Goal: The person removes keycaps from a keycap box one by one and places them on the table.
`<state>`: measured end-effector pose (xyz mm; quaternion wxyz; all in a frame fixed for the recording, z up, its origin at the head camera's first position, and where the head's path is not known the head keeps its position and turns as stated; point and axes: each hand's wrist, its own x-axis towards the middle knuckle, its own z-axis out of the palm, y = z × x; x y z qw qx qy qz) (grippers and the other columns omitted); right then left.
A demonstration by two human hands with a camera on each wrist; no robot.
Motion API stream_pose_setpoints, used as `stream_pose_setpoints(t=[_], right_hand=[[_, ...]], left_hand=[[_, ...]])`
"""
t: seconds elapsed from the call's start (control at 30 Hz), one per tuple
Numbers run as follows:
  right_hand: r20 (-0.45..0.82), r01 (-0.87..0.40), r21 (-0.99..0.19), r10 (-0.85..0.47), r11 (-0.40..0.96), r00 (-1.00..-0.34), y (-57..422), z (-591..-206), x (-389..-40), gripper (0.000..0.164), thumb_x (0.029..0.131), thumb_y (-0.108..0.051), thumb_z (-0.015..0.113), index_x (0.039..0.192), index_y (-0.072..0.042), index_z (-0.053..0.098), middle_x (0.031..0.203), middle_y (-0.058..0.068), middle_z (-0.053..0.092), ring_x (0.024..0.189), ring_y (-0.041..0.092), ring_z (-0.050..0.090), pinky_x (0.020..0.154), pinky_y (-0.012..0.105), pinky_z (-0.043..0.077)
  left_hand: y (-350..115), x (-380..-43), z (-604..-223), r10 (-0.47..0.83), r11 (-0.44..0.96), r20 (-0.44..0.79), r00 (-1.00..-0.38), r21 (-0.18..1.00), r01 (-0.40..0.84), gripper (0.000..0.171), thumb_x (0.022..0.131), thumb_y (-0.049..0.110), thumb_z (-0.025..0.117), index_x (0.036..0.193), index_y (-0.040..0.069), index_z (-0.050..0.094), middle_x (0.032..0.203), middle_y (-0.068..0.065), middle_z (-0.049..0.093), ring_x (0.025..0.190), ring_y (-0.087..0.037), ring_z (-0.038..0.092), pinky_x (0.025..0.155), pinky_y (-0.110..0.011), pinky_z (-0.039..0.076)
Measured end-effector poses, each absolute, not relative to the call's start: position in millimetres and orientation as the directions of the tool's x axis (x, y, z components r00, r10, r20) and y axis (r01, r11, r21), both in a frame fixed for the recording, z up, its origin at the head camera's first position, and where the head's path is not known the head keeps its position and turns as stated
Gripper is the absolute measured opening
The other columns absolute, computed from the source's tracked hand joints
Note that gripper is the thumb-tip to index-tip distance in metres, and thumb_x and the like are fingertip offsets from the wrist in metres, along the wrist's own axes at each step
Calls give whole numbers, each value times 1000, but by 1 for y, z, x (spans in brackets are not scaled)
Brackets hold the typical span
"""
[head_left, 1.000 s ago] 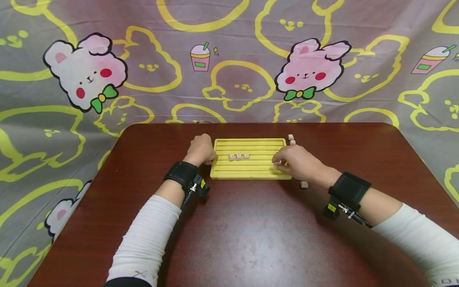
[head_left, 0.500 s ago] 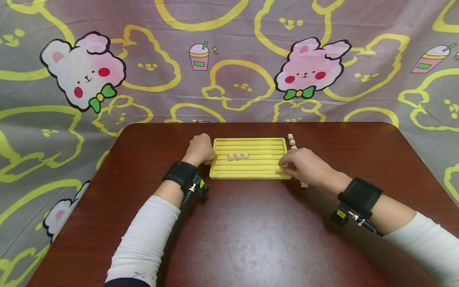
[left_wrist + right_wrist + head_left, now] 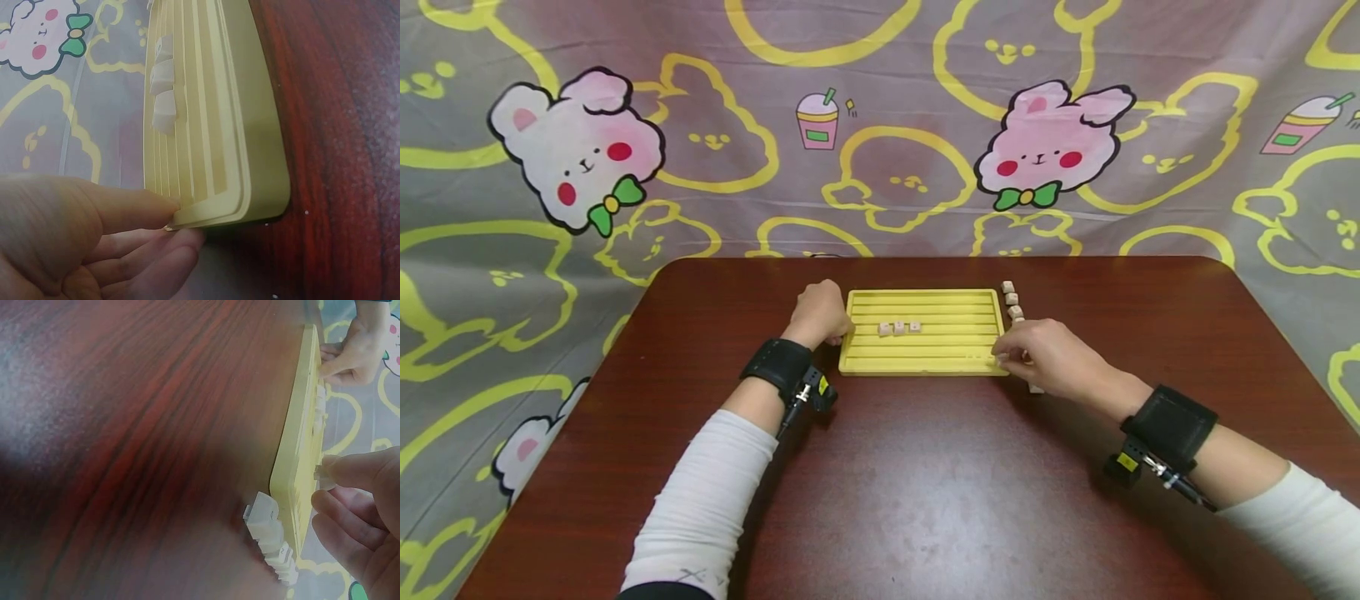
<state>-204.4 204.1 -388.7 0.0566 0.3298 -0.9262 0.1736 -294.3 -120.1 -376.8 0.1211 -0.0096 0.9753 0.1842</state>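
A yellow ridged tray point(image 3: 925, 365) lies on the table toward the back. My left hand point(image 3: 820, 312) pinches its left end, thumb point(image 3: 140, 209) on the rim and fingers below, as the left wrist view shows. Three pale keycaps point(image 3: 899, 327) sit side by side on a middle ridge, left of centre. Over the tray's front right corner, my right hand point(image 3: 1045, 354) pinches another pale keycap point(image 3: 324, 477) between thumb and fingertips. In the head view that keycap is mostly covered by the fingers.
A line of loose keycaps point(image 3: 1012, 299) runs along the tray's right side, partly hidden under the right hand; one of them point(image 3: 262, 509) stands nearest in the right wrist view. The dark red wooden table point(image 3: 925, 483) stretches to the front. A patterned cloth point(image 3: 895, 100) hangs behind.
My right hand has moved right and toward me, to the tray's front right corner, still pinching the keycap. More loose keycaps now show behind it. The left hand and the tray stay put.
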Motion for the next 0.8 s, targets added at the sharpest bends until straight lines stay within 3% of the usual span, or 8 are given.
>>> stream_pose_setpoints(t=[0.5, 0.8], right_hand=[[213, -616, -284, -579, 734, -787, 211, -391, -198, 13, 85, -9, 77, 96, -15, 76, 88, -6, 69, 79, 7, 63, 67, 25, 54], [240, -623, -290, -575, 726, -782, 215, -393, -194, 14, 83, -7, 78, 95, -12, 75, 88, -4, 71, 81, 9, 68, 69, 29, 58]], left_hand=[[-120, -294, -377, 26, 936, -233, -972, 348, -58, 11, 83, 8, 71, 82, -2, 68, 60, -9, 68, 54, -20, 70, 40, -22, 48], [-120, -293, -375, 20, 936, -244, -969, 347, -68, 13, 84, 10, 72, 84, -2, 68, 62, -10, 69, 54, -20, 70, 41, -21, 48]])
